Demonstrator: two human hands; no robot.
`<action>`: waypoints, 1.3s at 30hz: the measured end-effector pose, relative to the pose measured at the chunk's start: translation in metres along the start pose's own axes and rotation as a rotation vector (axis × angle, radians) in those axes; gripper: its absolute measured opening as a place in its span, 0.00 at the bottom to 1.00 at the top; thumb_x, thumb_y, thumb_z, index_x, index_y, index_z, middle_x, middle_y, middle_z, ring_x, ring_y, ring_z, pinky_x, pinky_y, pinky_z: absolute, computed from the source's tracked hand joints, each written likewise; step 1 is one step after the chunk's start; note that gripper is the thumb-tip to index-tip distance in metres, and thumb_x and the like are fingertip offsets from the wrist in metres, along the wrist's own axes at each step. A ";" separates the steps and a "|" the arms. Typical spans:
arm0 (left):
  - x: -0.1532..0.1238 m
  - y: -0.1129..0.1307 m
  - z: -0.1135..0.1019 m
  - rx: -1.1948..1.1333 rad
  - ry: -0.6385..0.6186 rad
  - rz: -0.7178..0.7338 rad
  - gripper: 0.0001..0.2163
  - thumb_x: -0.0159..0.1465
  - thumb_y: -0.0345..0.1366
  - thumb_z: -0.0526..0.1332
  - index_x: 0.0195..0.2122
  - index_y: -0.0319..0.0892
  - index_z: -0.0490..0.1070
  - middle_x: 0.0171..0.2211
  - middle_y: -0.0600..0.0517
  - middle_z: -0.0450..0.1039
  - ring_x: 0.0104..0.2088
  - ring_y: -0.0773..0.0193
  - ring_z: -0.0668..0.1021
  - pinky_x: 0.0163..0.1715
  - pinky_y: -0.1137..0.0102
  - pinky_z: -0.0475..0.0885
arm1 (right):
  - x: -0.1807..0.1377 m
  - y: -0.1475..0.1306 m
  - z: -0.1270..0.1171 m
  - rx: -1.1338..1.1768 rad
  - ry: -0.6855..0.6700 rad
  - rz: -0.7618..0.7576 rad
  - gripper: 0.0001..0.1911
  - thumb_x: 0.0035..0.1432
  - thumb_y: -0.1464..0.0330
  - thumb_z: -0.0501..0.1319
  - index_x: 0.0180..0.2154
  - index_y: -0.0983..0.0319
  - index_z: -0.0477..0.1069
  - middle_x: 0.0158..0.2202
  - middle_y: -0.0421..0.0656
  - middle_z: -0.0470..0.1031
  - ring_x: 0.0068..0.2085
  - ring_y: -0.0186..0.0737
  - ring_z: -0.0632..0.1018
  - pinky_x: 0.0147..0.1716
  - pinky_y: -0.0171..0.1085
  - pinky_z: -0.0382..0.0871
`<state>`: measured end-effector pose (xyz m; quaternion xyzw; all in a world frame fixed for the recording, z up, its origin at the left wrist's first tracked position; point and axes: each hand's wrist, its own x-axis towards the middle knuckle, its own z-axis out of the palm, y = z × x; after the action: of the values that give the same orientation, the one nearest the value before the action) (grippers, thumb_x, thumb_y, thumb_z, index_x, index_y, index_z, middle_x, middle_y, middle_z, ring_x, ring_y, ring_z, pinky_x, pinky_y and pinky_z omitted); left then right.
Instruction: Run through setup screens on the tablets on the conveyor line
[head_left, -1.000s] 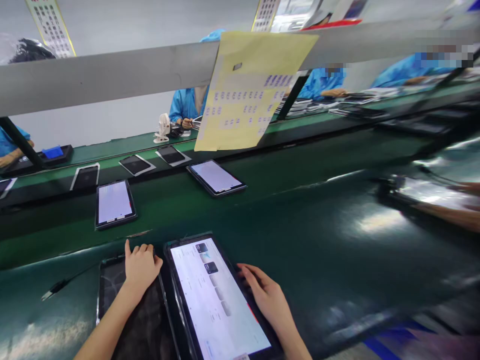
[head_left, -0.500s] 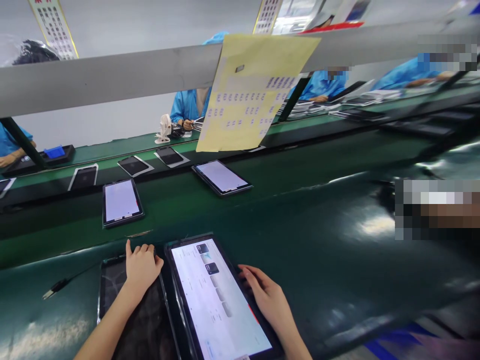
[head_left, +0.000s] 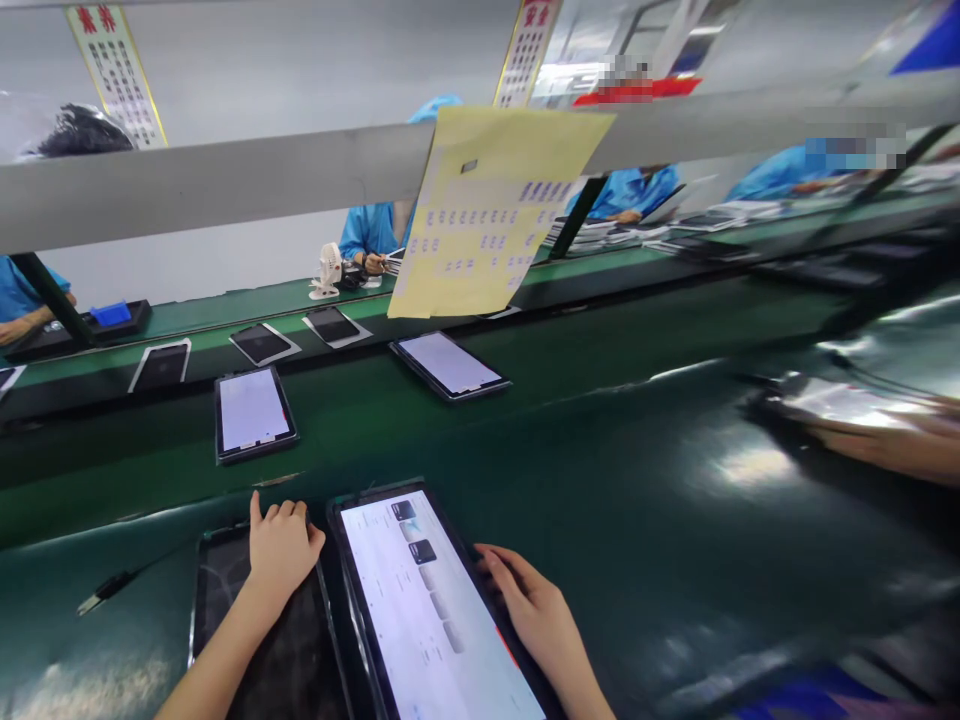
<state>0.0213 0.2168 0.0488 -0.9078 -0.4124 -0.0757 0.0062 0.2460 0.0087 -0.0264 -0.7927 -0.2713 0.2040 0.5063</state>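
In the head view, a dark-screened tablet [head_left: 289, 655] lies at the lower left. My left hand [head_left: 283, 545] is closed over its far edge near the right corner, with the index finger pointing out; the other fingertips are hidden. Beside it lies a larger lit tablet [head_left: 435, 610], whose screen shows rows of small pictures. My right hand [head_left: 536, 605] is on the lit tablet's right edge, fingers curled against it and partly out of sight. A black cable with a metal plug [head_left: 105, 592] rests left of the dark tablet.
Two white-screened tablets [head_left: 253, 410] [head_left: 451, 364] lie on the green belt ahead. A yellow sheet [head_left: 487, 215] hangs from the grey rail [head_left: 225, 185]. A co-worker's hand [head_left: 885, 440] is at the right. Across the line, people in blue sit by stacked tablets and a small white fan [head_left: 328, 270].
The view has shifted slightly. The white-screened tablets on the belt sit a little further right. Both my hands keep their places at the two tablets.
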 end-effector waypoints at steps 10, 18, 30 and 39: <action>-0.001 0.000 0.001 0.002 0.011 -0.011 0.12 0.59 0.33 0.52 0.35 0.41 0.75 0.33 0.46 0.78 0.36 0.53 0.78 0.58 0.50 0.52 | 0.003 0.004 0.000 -0.027 -0.010 -0.010 0.30 0.53 0.45 0.53 0.40 0.63 0.75 0.33 0.46 0.75 0.32 0.46 0.75 0.32 0.38 0.69; -0.001 0.000 0.002 -0.005 0.019 -0.008 0.12 0.59 0.32 0.51 0.35 0.40 0.75 0.32 0.46 0.77 0.35 0.53 0.78 0.58 0.49 0.52 | 0.003 0.003 0.000 -0.037 -0.028 0.019 0.32 0.51 0.43 0.52 0.41 0.63 0.74 0.34 0.46 0.75 0.35 0.48 0.75 0.35 0.39 0.68; -0.002 0.000 0.002 -0.011 0.006 -0.002 0.13 0.60 0.32 0.51 0.35 0.38 0.75 0.32 0.46 0.77 0.35 0.53 0.78 0.58 0.49 0.52 | 0.002 0.001 -0.001 -0.032 -0.038 0.072 0.34 0.49 0.42 0.52 0.42 0.63 0.73 0.36 0.45 0.74 0.37 0.48 0.74 0.38 0.39 0.67; -0.002 0.000 0.003 -0.011 -0.005 0.002 0.13 0.59 0.32 0.51 0.35 0.37 0.75 0.32 0.45 0.77 0.35 0.53 0.78 0.57 0.49 0.52 | 0.002 0.002 -0.001 -0.027 -0.054 0.071 0.34 0.49 0.42 0.52 0.42 0.64 0.73 0.36 0.45 0.74 0.37 0.47 0.74 0.39 0.39 0.67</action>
<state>0.0202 0.2160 0.0458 -0.9085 -0.4109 -0.0755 0.0003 0.2487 0.0084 -0.0280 -0.8026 -0.2595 0.2396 0.4807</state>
